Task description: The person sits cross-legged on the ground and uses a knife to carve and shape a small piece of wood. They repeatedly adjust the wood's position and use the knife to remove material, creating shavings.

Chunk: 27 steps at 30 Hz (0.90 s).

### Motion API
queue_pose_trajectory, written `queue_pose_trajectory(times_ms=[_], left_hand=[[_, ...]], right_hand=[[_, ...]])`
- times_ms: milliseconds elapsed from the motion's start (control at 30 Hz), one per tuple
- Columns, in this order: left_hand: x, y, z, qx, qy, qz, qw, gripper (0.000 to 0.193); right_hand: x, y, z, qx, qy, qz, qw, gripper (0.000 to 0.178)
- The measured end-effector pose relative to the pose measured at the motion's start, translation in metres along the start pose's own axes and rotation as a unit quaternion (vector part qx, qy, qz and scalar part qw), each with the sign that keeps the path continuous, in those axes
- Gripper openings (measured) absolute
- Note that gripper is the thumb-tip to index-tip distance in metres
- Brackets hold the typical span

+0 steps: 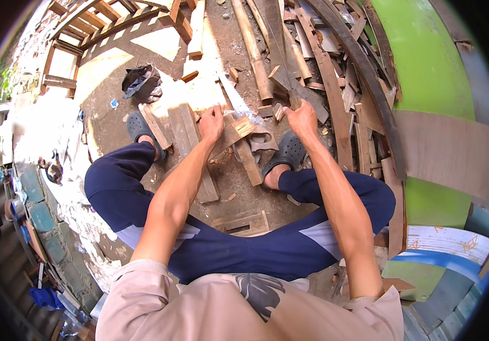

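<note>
My left hand (211, 123) is closed on a short wooden plank (234, 133), which lies at a slant over other boards and has a pale, freshly cut end. Closed fingers of my right hand (301, 118) wrap a short wooden handle (295, 103); what tool it belongs to is hard to make out. Between my feet rests a hand saw (262, 140) with a wooden grip, its bright blade pointing away from me. Under and beside the plank lie loose boards (186, 128) and a narrow batten (247, 162).
A small wooden frame (241, 223) lies near my seat. Scrap timber and long strips (335, 85) pile up at the right, beside a green panel (426, 57). Bamboo poles (253, 51) stretch away ahead. A slatted wooden frame (85, 34) and dark bag (142, 82) are far left.
</note>
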State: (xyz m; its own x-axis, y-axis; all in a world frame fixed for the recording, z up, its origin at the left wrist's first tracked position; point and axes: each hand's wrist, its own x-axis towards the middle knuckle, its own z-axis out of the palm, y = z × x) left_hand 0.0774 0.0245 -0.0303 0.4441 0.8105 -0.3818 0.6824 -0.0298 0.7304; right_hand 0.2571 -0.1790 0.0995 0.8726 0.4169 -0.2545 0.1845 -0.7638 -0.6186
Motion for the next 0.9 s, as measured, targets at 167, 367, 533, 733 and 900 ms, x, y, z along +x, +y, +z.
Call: queue_pose_trajectory(times_ms=[167, 367, 533, 733, 900], left_hand=[[-0.049, 0.033, -0.010, 0.211, -0.015, 0.238, 0.948, 0.025], [-0.067, 0.010, 0.012, 0.272, 0.029, 0.344, 0.898, 0.018], [-0.066, 0.025, 0.015, 0.301, -0.018, 0.293, 0.907, 0.021], [-0.047, 0.016, 0.023, 0.448, -0.051, 0.350, 0.821, 0.024], [-0.046, 0.022, 0.022, 0.452, -0.085, 0.342, 0.819, 0.028]], right_hand=[[-0.037, -0.029, -0.096, -0.046, -0.141, 0.077, 0.986, 0.044], [-0.102, -0.013, -0.125, 0.015, -0.138, 0.050, 0.989, 0.025], [-0.114, 0.007, -0.089, 0.101, -0.137, 0.107, 0.980, 0.033], [-0.099, 0.007, -0.074, 0.030, -0.145, 0.086, 0.985, 0.035], [-0.095, -0.004, -0.068, -0.029, -0.135, 0.055, 0.989, 0.038]])
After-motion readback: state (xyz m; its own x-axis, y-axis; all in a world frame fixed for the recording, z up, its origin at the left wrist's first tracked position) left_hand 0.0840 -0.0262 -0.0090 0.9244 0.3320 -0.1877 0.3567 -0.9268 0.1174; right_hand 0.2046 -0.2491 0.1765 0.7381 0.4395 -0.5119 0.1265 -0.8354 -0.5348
